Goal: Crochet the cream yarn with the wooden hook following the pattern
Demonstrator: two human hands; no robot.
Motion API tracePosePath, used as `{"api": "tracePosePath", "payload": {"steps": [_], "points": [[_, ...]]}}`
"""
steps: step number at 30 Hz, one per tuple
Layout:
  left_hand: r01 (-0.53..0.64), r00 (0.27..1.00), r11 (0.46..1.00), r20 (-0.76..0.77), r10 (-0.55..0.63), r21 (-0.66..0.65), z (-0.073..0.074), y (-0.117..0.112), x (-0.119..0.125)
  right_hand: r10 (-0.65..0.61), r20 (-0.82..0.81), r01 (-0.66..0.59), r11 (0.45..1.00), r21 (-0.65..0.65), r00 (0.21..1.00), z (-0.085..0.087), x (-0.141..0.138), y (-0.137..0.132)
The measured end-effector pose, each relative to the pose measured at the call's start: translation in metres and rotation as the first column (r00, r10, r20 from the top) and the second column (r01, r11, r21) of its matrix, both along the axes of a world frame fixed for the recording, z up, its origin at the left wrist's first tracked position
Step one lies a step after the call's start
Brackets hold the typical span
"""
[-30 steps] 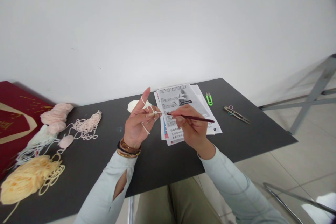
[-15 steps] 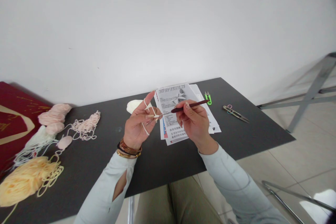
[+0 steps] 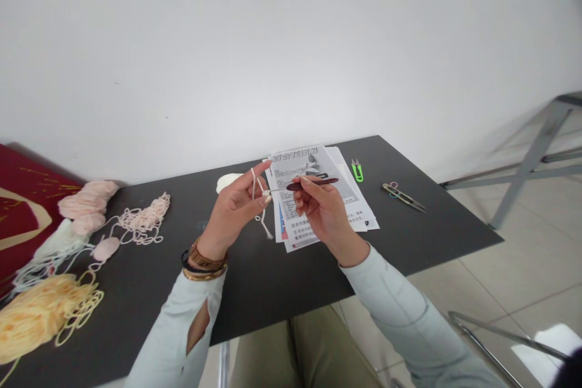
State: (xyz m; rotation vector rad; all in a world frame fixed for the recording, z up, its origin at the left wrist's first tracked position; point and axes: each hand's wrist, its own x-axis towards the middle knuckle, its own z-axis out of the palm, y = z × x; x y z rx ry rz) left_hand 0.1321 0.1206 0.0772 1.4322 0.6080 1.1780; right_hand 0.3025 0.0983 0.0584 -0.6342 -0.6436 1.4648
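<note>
My left hand [image 3: 231, 209] is raised over the black table [image 3: 254, 279], with white yarn [image 3: 260, 203] looped over its index finger and pinched between thumb and fingers; a short tail hangs below. My right hand [image 3: 321, 209] grips a dark red crochet hook [image 3: 311, 182] that lies almost level, its metal tip touching the yarn at my left fingertips. Behind my left hand lies a small white crocheted piece [image 3: 227, 182].
Printed instruction sheets [image 3: 345, 194] lie under and beyond my right hand. Green thread snips [image 3: 357, 170] and small scissors [image 3: 404, 197] sit to the right. Pink yarn [image 3: 140, 221], pink balls [image 3: 86, 199] and yellow yarn [image 3: 40, 312] lie at the left, by a red box [image 3: 22, 206].
My left hand has turned and dropped a little, so the yarn tail hangs free. The crochet hook has swung from pointing down-right to nearly level, and my right hand shifted left.
</note>
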Motion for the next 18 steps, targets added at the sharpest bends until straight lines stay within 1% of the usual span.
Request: {"api": "tracePosePath", "payload": {"steps": [2,6,10,12,15,18], "points": [[-0.030,0.997,1.000,-0.071,0.030,0.000,0.002,0.000,-0.002,-0.028,0.032,0.028,0.999,0.015,0.999,-0.001,-0.001,0.000],[-0.092,0.988,0.996,-0.125,0.089,-0.020,0.004,0.000,-0.002,-0.075,0.076,0.071,0.996,0.054,0.994,-0.003,-0.002,0.000],[-0.144,0.978,0.989,-0.156,0.140,-0.015,0.005,0.000,-0.001,-0.070,0.108,0.063,0.996,0.063,0.992,-0.005,-0.002,0.001],[-0.171,0.971,0.985,-0.171,0.167,-0.011,0.005,0.000,0.000,-0.060,0.096,0.055,0.997,0.058,0.994,-0.006,-0.002,0.002],[-0.206,0.968,0.978,-0.156,0.199,-0.029,0.004,-0.001,0.004,-0.031,0.052,0.029,0.999,0.028,0.998,-0.008,-0.001,0.004],[-0.221,0.972,0.973,-0.092,0.214,-0.068,0.000,-0.002,0.010,-0.009,0.023,0.010,1.000,-0.013,1.000,-0.010,-0.001,0.005]]}}
